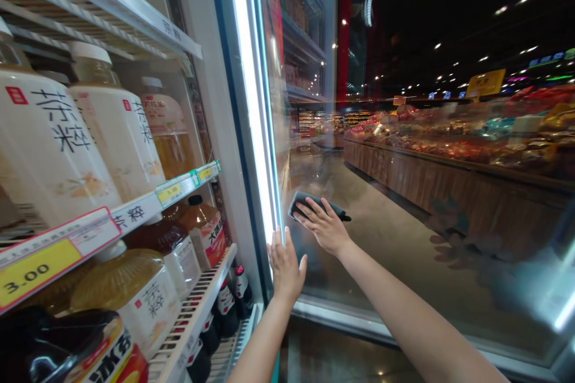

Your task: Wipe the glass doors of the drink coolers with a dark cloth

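Note:
My right hand presses a dark grey cloth flat against the glass door, its fingers spread over the cloth. One end of the cloth sticks out to the right of the fingers. Lower and to the left, my left hand is raised with its fingers extended and thumb apart, near the bright light strip at the door's hinge side. Nothing shows in that hand. Whether its palm touches the glass or the frame cannot be made out.
Fridge shelves with large tea bottles stand close on the left, small dark bottles below. Through the glass, a wood-sided display heaped with packaged goods runs along the right. The door's bottom frame crosses under my arms.

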The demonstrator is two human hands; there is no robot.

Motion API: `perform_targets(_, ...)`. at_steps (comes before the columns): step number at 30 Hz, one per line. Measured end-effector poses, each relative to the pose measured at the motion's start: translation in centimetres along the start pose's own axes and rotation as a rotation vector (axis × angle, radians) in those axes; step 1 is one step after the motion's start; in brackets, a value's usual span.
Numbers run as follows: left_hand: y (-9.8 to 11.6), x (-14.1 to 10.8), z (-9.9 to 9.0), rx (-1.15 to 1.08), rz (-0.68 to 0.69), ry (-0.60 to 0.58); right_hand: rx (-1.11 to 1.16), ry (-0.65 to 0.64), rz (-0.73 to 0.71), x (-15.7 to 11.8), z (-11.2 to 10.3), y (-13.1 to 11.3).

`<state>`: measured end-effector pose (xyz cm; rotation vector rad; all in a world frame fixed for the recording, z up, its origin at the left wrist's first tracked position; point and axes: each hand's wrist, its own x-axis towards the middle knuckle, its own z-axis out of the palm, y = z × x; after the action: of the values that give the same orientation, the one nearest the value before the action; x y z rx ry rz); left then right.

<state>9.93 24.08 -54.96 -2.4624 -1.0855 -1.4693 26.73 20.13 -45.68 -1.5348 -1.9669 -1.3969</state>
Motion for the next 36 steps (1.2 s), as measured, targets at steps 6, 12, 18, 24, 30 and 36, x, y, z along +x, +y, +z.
perform_targets(6,-0.8,-0.2,-0.8,0.006,-0.035,-0.008,-0.029,-0.003,0.179,-0.6,-2.9,2.4)
perform_targets(12,-1.5,0.6,-1.3,-0.010,-0.067,0.021,0.040,0.039,0.235,8.5,-0.6,0.5)
perform_targets(18,-1.8,-0.1,-1.5,-0.033,-0.088,0.021,0.081,-0.004,-0.161,1.2,3.4,-3.3)
perform_targets(24,-2.1,-0.8,-1.8,-0.024,-0.095,0.007,0.067,-0.019,0.009,3.2,0.3,-0.3)
perform_targets(30,-2.4,-0.3,-1.7,-0.022,-0.112,0.036,0.086,0.010,0.127,7.0,3.1,-3.4)
perform_targets(36,-2.1,-1.2,-1.2,0.001,-0.067,0.034,0.082,0.022,-0.192,-4.4,6.5,-6.9)
